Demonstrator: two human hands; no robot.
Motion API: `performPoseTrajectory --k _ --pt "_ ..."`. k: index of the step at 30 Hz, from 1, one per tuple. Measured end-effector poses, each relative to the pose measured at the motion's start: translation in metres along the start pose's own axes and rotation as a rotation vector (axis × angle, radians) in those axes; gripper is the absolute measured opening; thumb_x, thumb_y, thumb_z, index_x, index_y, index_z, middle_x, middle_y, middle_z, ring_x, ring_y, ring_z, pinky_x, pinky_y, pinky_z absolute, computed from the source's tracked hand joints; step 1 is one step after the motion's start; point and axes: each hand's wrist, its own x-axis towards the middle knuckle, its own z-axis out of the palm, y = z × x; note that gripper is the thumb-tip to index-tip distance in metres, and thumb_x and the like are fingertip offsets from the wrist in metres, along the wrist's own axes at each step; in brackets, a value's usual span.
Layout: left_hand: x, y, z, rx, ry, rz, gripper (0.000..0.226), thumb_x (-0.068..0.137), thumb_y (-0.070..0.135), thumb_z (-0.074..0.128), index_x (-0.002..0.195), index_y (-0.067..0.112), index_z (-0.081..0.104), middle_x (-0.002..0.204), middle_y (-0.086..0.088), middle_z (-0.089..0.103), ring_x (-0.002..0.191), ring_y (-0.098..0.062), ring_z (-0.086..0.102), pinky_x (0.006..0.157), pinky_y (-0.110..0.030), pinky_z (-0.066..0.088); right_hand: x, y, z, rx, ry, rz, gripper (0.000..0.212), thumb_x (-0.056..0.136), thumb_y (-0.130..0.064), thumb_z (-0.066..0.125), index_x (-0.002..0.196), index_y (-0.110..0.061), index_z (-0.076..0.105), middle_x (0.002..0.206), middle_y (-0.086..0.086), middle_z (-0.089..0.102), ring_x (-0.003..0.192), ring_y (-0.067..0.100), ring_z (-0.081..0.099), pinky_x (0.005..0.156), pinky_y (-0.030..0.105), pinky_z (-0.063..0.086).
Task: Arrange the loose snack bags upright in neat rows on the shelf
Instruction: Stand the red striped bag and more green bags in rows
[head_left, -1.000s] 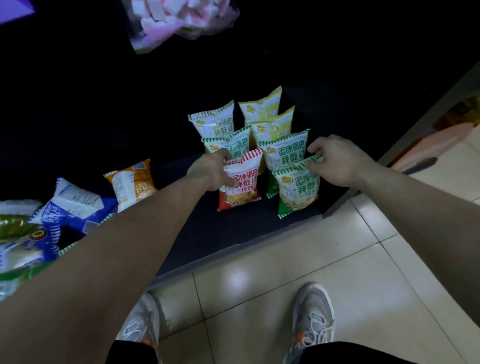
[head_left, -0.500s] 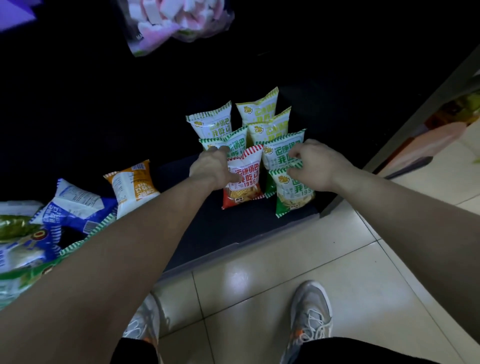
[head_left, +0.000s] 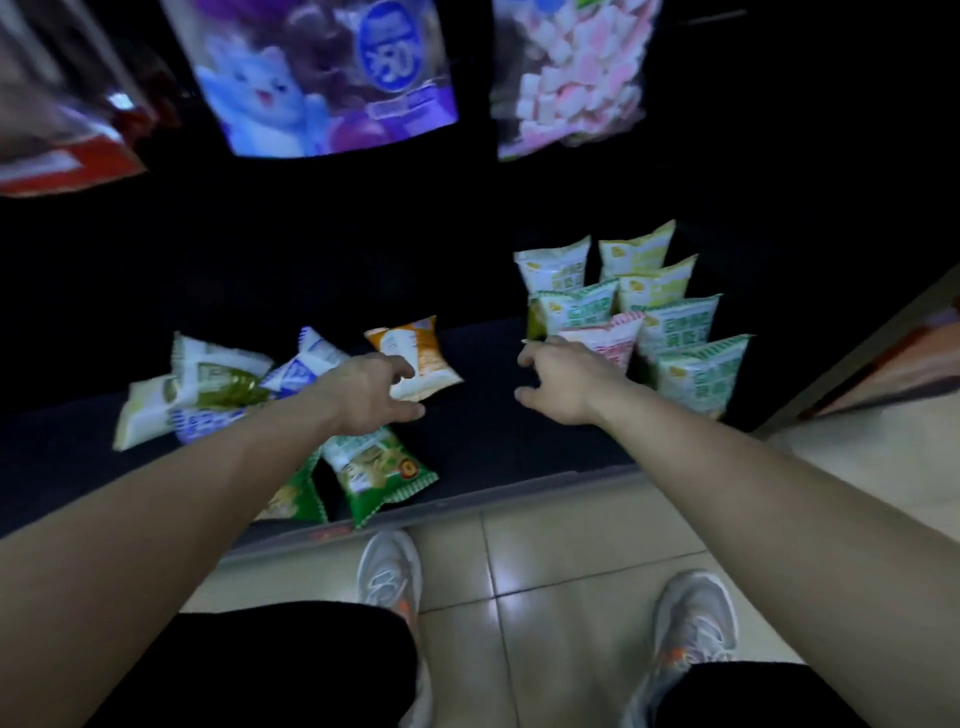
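Note:
Several snack bags stand upright in rows (head_left: 680, 332) at the right end of the dark bottom shelf (head_left: 493, 431), with a red-striped bag (head_left: 613, 340) in front. Loose bags lie to the left: an orange bag (head_left: 415, 353), a blue-and-white bag (head_left: 306, 366), a green bag (head_left: 376, 470) near the shelf's front edge, and a pale pile (head_left: 187, 395). My left hand (head_left: 366, 392) hovers open just in front of the orange bag. Left of the upright rows, my right hand (head_left: 563, 382) is open, holding nothing.
Large bags hang above the shelf: a purple one with a cartoon cat (head_left: 322, 78), a marshmallow bag (head_left: 571, 73) and a red-and-white one (head_left: 57, 130). My two shoes (head_left: 387, 582) stand on the tiled floor (head_left: 550, 561) before the shelf.
Both hands have let go of the upright bags and moved left; the left hand now reaches toward the orange bag. The camera has swung left and up.

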Motion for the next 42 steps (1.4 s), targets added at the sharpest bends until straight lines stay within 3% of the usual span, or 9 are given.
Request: performPoseTrajectory --k 3,8,15,20,23,26,31,36,42 --pt "-0.030 -0.052 0.014 -0.051 -0.003 -0.095 0.068 0.087 0.051 0.066 0.143 0.019 0.045 0.140 -0.005 0.054 0.122 -0.024 0.054 0.091 -0.028 0.042 0.014 -0.047 0.045 0.047 -0.061 -0.026 0.058 0.094 -0.044 0.059 0.145 -0.021 0.044 0.143 0.007 0.045 0.128 0.030 0.047 0.099 0.040 0.044" --pt "-0.041 -0.117 0.042 -0.019 -0.038 -0.185 0.070 0.088 0.052 0.063 0.146 0.021 0.040 0.146 -0.009 0.048 0.130 -0.028 0.048 0.103 -0.036 0.042 0.052 -0.104 0.125 0.119 -0.198 -0.033 0.060 0.094 -0.048 0.058 0.142 -0.014 0.044 0.141 0.013 0.048 0.126 0.032 0.049 0.099 0.043 0.045" --pt "-0.014 -0.156 0.060 -0.102 -0.073 -0.171 0.074 0.089 0.053 0.062 0.149 0.023 0.032 0.151 -0.009 0.039 0.133 -0.028 0.044 0.106 -0.041 0.040 0.108 -0.137 0.192 0.284 -0.302 0.086 0.075 0.082 -0.067 0.063 0.128 -0.010 0.046 0.128 0.014 0.057 0.114 0.033 0.058 0.088 0.042 0.050" --pt "-0.004 -0.175 0.067 -0.138 -0.070 -0.215 0.077 0.086 0.059 0.061 0.149 0.024 0.032 0.151 -0.008 0.039 0.130 -0.029 0.047 0.106 -0.043 0.042 0.127 -0.138 0.211 0.391 -0.317 0.146 0.082 0.068 -0.064 0.080 0.122 -0.012 0.048 0.125 0.009 0.060 0.110 0.028 0.060 0.088 0.041 0.052" --pt "-0.005 -0.175 0.067 -0.149 -0.073 -0.221 0.077 0.087 0.057 0.062 0.149 0.023 0.032 0.151 -0.008 0.039 0.130 -0.030 0.047 0.105 -0.043 0.042 0.128 -0.133 0.204 0.440 -0.301 0.168 0.085 0.050 -0.067 0.086 0.113 -0.019 0.056 0.126 0.008 0.054 0.108 0.026 0.060 0.092 0.039 0.052" --pt "-0.007 -0.170 0.060 -0.163 -0.055 -0.216 0.077 0.087 0.053 0.064 0.149 0.021 0.032 0.150 -0.008 0.041 0.132 -0.028 0.046 0.106 -0.043 0.041 0.118 -0.126 0.186 0.419 -0.269 0.161 0.086 0.056 -0.055 0.090 0.125 -0.020 0.052 0.127 0.007 0.045 0.112 0.028 0.056 0.089 0.034 0.047" --pt "-0.012 -0.142 0.040 -0.237 -0.008 -0.157 0.083 0.083 0.052 0.070 0.149 0.018 0.034 0.147 -0.007 0.045 0.131 -0.025 0.046 0.106 -0.041 0.042 0.089 -0.097 0.132 0.369 -0.211 0.047 0.080 0.059 -0.046 0.092 0.122 -0.024 0.048 0.116 -0.006 0.065 0.103 0.016 0.063 0.089 0.037 0.053" --pt "-0.018 -0.086 0.010 -0.474 0.004 -0.048 0.096 0.071 0.052 0.081 0.149 0.026 0.031 0.139 0.009 0.049 0.121 -0.016 0.050 0.097 -0.033 0.045 0.046 -0.071 0.049 0.321 -0.169 -0.069 0.079 0.062 -0.039 0.092 0.122 -0.028 0.042 0.107 -0.011 0.063 0.100 0.012 0.062 0.087 0.037 0.052" --pt "-0.010 -0.007 -0.011 -0.661 0.143 0.148 0.063 0.067 0.044 0.087 0.121 0.031 0.056 0.120 0.008 0.059 0.115 -0.010 0.055 0.093 -0.030 0.049 0.000 -0.031 -0.013 0.333 -0.126 -0.091 0.093 0.069 -0.036 0.090 0.140 -0.024 0.033 0.120 -0.006 0.061 0.107 0.014 0.061 0.085 0.030 0.050"
